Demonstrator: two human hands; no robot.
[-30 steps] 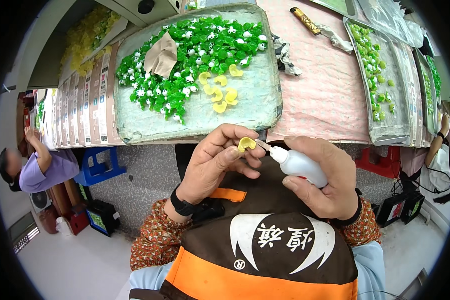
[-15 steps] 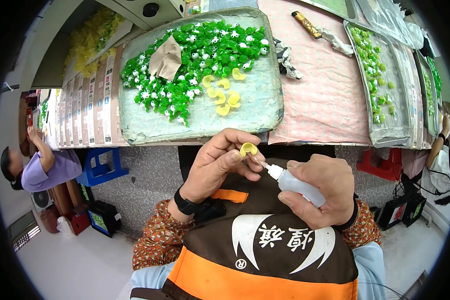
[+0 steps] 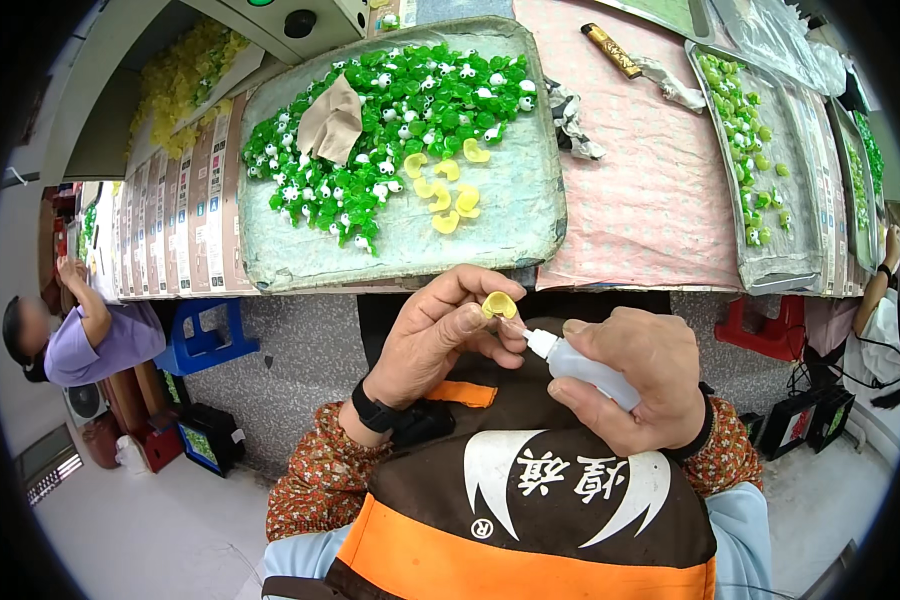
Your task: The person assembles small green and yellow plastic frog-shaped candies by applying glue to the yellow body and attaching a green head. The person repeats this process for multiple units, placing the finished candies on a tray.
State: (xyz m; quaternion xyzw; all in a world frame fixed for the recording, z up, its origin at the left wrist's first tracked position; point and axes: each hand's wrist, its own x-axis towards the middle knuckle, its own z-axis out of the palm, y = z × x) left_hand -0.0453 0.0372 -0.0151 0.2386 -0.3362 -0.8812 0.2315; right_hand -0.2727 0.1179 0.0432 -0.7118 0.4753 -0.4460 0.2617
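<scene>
Between thumb and fingertips, my left hand (image 3: 444, 325) pinches a small yellow curved plastic piece (image 3: 499, 305) in front of the table edge. My right hand (image 3: 642, 375) is wrapped round a white squeeze bottle (image 3: 588, 368) with a thin nozzle. Its tip points left at the yellow piece; whether they touch is too small to tell. Beyond my hands lies a cloth-lined tray (image 3: 320, 255) with a heap of green pieces with white eye-like balls (image 3: 410, 110). Several loose yellow pieces (image 3: 445, 190) lie on its right part, and a tan scrap (image 3: 331, 120) rests on the heap.
A pink cloth (image 3: 635, 190) covers the table to the right, with a black-and-gold stick (image 3: 611, 50) and crumpled rags on it. Another tray (image 3: 805, 220) of green pieces stands further right. At far left sits a person in purple (image 3: 110, 345) by a blue stool (image 3: 205, 338).
The squeeze bottle and my right hand have shifted slightly left and the bottle's angle has changed a little. My left hand with the yellow piece has moved slightly nearer to me.
</scene>
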